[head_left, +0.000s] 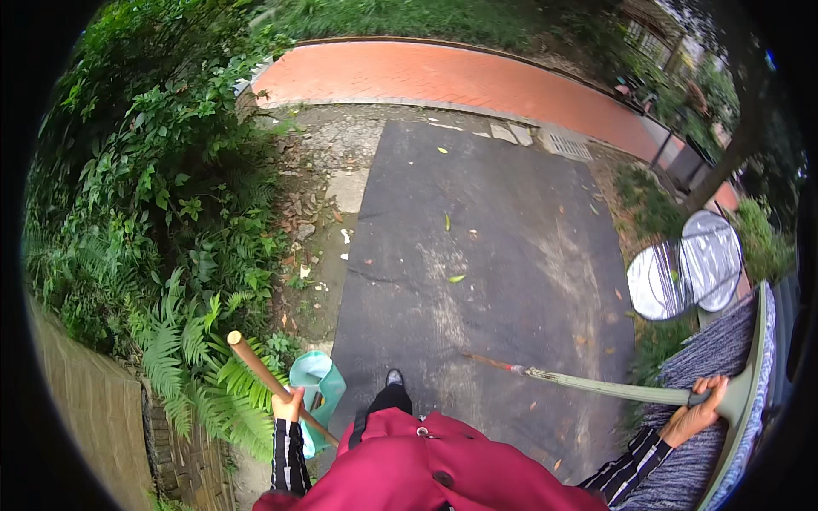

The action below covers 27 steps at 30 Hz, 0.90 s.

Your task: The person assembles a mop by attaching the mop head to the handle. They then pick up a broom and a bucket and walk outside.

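Note:
My left hand (288, 405), at the lower left, is closed around a wooden stick (252, 362) that slants up and away from me. Just beside it hangs a pale teal container or bag (313, 368); whether the stick joins it I cannot tell. My right hand (694, 415) grips the pale green pole (613, 388) of a wide dust mop, close to its head. The blue-grey strands of the mop head (694, 362) spread at the right. The pole points left across the pavement and ends in a thin brown tip.
Dark grey matting (477, 230) covers the path ahead, with scattered leaves. An orange brick walkway (426, 72) crosses beyond it, near a drain grate (569, 146). Dense bushes (162, 162) and ferns line the left side. Silver reflective panels (711, 255) stand at the right.

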Motion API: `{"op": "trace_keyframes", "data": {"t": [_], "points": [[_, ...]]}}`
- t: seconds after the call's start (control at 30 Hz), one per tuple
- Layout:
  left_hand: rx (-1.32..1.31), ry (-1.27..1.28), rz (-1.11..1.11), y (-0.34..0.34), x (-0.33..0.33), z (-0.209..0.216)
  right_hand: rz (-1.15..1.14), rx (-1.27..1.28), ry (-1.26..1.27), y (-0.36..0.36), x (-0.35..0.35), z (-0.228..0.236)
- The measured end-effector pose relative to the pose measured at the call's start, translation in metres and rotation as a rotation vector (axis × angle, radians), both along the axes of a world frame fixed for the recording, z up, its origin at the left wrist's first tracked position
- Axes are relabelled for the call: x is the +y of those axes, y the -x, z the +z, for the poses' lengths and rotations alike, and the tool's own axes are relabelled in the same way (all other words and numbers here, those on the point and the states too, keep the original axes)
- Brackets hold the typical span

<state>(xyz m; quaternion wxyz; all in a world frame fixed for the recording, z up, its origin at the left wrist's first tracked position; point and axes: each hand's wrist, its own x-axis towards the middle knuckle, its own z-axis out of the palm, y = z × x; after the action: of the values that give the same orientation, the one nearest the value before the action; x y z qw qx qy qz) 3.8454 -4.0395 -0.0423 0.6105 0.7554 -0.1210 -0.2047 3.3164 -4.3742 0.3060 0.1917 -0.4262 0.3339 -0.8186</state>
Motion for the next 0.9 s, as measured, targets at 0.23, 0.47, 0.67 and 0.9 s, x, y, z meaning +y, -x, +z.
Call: {"op": "trace_keyframes", "data": {"t": [0.23,0.47,0.67,0.9], "points": [[0.067,-0.058,-0.024,-0.106,-0.153,0.006,0.016,0.061,-0.002,-0.103,-0.145,0.03],[0.041,-0.138,0.046,-0.23,-0.314,0.001,0.087,0.11,-0.056,-0.236,-0.342,0.025],[0.066,-0.291,0.065,-0.315,-0.445,0.037,0.217,0.129,-0.19,-0.361,-0.505,0.058],[0.114,-0.251,0.11,-0.442,-0.571,0.052,0.415,0.236,-0.235,-0.545,-0.666,0.087]]}}
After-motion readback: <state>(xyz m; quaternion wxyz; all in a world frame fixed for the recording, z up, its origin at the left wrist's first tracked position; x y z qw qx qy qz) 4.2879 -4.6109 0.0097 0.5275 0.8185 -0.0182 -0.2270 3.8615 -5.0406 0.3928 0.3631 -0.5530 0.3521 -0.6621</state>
